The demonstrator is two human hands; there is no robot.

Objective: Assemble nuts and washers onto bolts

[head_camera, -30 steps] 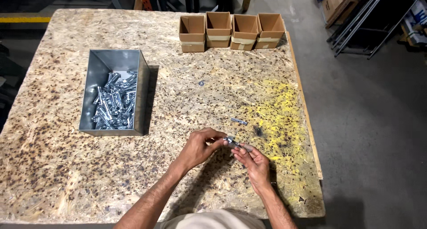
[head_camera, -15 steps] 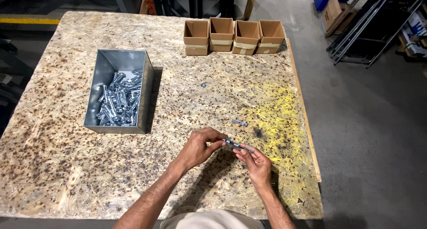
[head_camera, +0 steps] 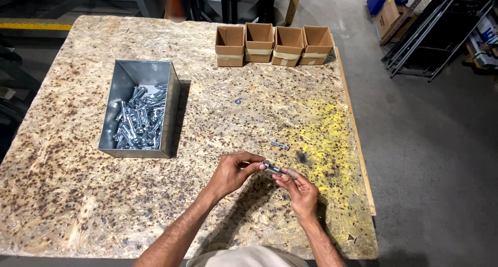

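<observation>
A small silver bolt is held just above the tabletop, spanning the gap between both hands. The left hand pinches its left end between fingertips; the right hand holds the other end, so each grip is narrow and closed on the piece. It is short, shiny and lies slightly tilted. Just beyond it a similar metal piece lies on the board beside a yellow stain. Farther left stands a grey metal bin of bolts; four cardboard boxes line the far edge.
</observation>
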